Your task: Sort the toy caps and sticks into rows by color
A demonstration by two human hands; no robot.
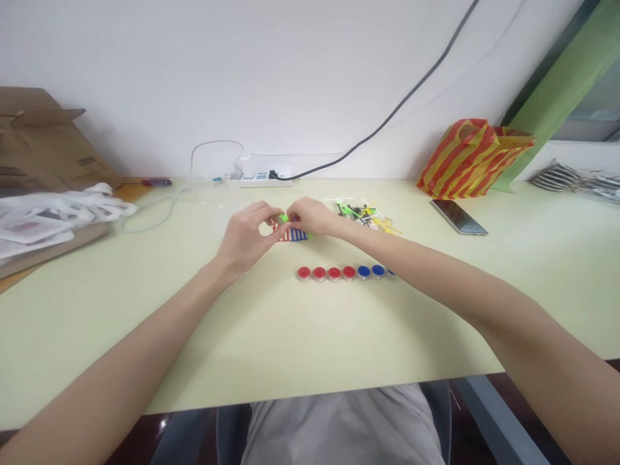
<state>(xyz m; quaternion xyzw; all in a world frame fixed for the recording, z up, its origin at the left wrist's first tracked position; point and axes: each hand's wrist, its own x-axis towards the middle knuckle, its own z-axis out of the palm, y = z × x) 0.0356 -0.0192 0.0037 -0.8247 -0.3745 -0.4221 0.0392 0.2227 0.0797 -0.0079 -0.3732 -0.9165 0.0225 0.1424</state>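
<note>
My left hand (pixel 245 237) pinches a small bright green plastic piece (pixel 283 219) between thumb and fingertips. Close against it, my right hand (pixel 312 216) has its fingers curled in a pinch, and what they hold is hidden. Just under both hands lies a row of thin red and blue plastic strips (pixel 299 235), partly covered by the fingers. Nearer to me stands a line of small round clear pieces with red tops (pixel 334 274) and blue tops (pixel 371 272). My right forearm covers the line's right end.
Behind my right forearm lies a pile of green, black, yellow and white plastic parts (pixel 361 213). A phone (pixel 458 216) and a striped bag (pixel 465 161) are at right. A power strip (pixel 261 181), screwdriver (pixel 156 183) and cardboard box (pixel 43 142) stand toward the back and left.
</note>
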